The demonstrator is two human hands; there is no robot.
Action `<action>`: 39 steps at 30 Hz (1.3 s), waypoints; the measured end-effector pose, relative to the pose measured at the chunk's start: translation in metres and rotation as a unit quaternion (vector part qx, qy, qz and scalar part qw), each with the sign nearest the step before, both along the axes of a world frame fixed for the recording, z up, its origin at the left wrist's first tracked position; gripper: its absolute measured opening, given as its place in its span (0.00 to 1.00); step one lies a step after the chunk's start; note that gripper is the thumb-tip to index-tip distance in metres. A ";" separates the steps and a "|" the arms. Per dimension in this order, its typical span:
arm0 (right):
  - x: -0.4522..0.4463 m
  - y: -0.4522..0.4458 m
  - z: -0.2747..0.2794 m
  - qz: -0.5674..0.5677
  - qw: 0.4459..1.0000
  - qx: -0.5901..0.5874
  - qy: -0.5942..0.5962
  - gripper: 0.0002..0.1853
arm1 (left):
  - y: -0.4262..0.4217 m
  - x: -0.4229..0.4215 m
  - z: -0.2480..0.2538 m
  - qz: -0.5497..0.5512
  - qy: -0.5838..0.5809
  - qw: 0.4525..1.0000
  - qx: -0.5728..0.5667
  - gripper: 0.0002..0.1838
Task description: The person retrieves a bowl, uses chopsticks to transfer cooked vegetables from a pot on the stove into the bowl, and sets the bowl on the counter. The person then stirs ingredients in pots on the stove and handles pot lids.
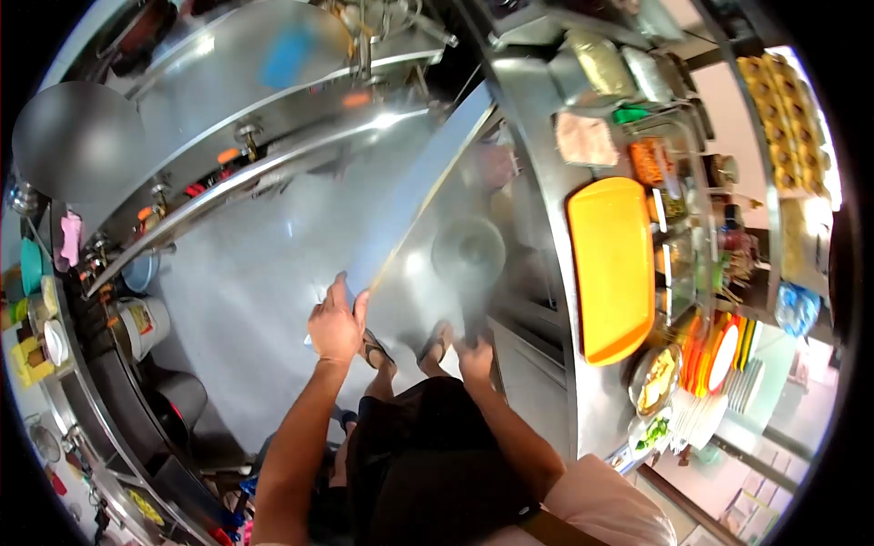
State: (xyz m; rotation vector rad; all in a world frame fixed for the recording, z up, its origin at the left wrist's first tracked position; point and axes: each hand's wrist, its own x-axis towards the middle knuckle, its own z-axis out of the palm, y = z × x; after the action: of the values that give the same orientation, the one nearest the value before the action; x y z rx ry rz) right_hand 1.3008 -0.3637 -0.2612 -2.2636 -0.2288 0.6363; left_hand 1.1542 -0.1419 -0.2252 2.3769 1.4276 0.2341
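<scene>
My left hand is closed on the near end of a long pale-blue panel, which has a thin yellowish strip along one edge. The panel slants from my hand up to the steel counter, like an open cabinet door. My right hand is lower and to the right, beside the counter's front, with its fingers curled. A dark, blurred shape rises from the right hand; its kind cannot be made out. Between the panel and the counter is a blurred round, pale greenish shape.
On the steel counter at right are an orange tray, a pink cloth, food containers, a bowl of food and stacked plates. A white bucket stands at left. Stove knobs line the upper left.
</scene>
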 end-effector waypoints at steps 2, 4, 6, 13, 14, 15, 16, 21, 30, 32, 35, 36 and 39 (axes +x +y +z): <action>-0.015 -0.031 0.050 0.021 0.995 -0.037 0.090 0.13 | -0.007 -0.001 0.002 0.005 0.023 1.000 -0.017 0.26; -0.025 -0.045 0.115 0.023 0.995 -0.035 0.093 0.12 | -0.022 0.001 0.007 0.008 -0.023 1.000 -0.004 0.27; -0.033 -0.055 0.172 0.029 0.997 -0.022 0.061 0.13 | -0.046 0.009 0.012 0.004 -0.049 0.995 -0.085 0.31; -0.028 -0.063 0.257 -0.042 0.995 0.065 0.060 0.12 | -0.129 0.048 0.048 -0.178 -0.043 0.885 -0.429 0.37; -0.026 -0.061 0.261 -0.065 0.993 0.074 0.059 0.11 | -0.136 0.063 0.084 -0.167 -0.139 0.831 -0.512 0.29; -0.023 -0.061 0.259 -0.077 0.994 0.058 0.045 0.11 | -0.148 0.076 0.090 -0.102 -0.219 0.745 -0.622 0.29; -0.021 -0.057 0.260 -0.096 0.992 0.079 0.019 0.11 | -0.160 0.086 0.094 -0.029 -0.289 0.636 -0.716 0.29; 0.012 -0.037 0.242 -0.171 0.979 0.105 -0.043 0.18 | -0.151 0.165 0.225 -0.176 -0.254 0.660 -0.685 0.23; 0.106 -0.019 0.194 -0.078 0.981 0.178 -0.006 0.39 | -0.117 0.282 0.184 -0.305 -0.123 0.577 -0.748 0.17; 0.136 -0.030 0.267 0.006 0.963 0.185 0.197 0.32 | -0.106 0.298 0.177 -0.288 -0.085 0.584 -0.754 0.17; 0.179 -0.048 0.244 0.122 0.954 0.193 0.196 0.17 | -0.082 0.311 0.176 -0.284 -0.053 0.518 -0.805 0.16; 0.197 -0.054 0.242 0.163 0.957 0.197 0.140 0.15 | -0.075 0.317 0.185 -0.278 -0.023 0.558 -0.782 0.14; 0.253 -0.050 0.247 -0.035 0.991 0.053 -0.113 0.14 | -0.051 0.323 0.179 -0.288 0.048 0.626 -0.723 0.11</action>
State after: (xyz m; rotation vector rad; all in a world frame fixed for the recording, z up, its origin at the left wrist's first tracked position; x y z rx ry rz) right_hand 1.5538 -0.4141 -0.0143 -2.2282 -0.2861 0.3216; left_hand 1.4769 -0.1928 -0.0459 1.2097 0.3147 -0.8949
